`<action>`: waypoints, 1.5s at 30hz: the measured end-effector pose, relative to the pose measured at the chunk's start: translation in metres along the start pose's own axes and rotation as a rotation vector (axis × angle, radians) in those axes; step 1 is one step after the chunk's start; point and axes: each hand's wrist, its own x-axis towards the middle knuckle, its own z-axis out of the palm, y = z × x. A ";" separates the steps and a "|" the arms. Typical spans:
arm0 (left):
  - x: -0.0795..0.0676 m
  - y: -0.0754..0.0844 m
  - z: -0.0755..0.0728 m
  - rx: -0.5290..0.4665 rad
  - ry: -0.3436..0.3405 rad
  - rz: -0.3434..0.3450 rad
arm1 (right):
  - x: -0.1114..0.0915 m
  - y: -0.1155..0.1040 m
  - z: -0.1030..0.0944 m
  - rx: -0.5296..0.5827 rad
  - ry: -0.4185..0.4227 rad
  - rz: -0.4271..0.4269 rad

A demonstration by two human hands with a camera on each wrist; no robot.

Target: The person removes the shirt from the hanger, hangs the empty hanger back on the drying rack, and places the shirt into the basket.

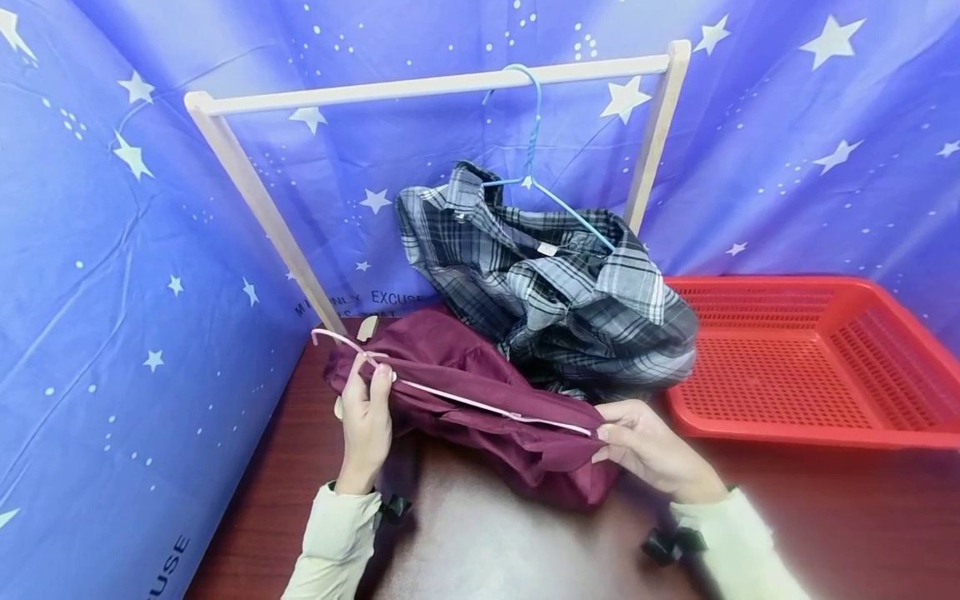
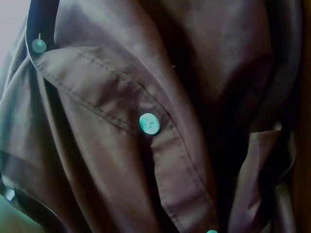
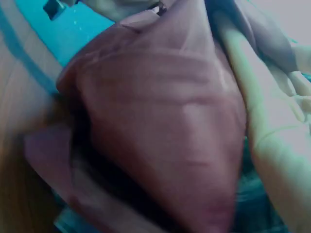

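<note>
A maroon shirt [image 1: 465, 350] with pale buttons lies bunched above the table, a thin pink hanger [image 1: 487, 406] running along its collar opening. Near the hanger's hook, my left hand [image 1: 366, 429] pinches the hanger and the cloth around it. My right hand [image 1: 652, 446] pinches the shirt at the hanger's far right end. In the left wrist view the shirt front [image 2: 97, 92] shows its buttoned strip; the left fingers are hidden there. Smooth maroon cloth [image 3: 160, 111] fills the right wrist view, beside my right thumb and palm [image 3: 267, 121].
A grey plaid shirt [image 1: 570, 283] hangs on a blue hanger [image 1: 534, 142] from a wooden rack [image 1: 420, 86] behind the hands. To the right stands a red plastic basket [image 1: 750, 433]. A blue star-printed cloth [image 1: 150, 275] encloses the dark red table [image 1: 840, 517] at the back and left.
</note>
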 end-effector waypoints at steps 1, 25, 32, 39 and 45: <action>0.000 0.000 0.000 0.013 0.013 -0.006 | 0.001 0.002 0.001 0.029 -0.008 -0.005; -0.002 0.000 -0.005 0.142 0.049 -0.071 | 0.007 0.003 0.011 -0.366 0.220 -0.016; 0.001 -0.001 -0.006 0.063 0.039 -0.035 | 0.007 -0.021 0.027 -0.747 0.298 -0.016; 0.005 -0.002 -0.006 0.019 0.028 -0.022 | 0.006 -0.035 0.037 -0.832 0.294 -0.008; 0.002 -0.003 -0.006 0.069 0.035 -0.059 | 0.009 -0.039 0.043 -0.934 0.266 -0.099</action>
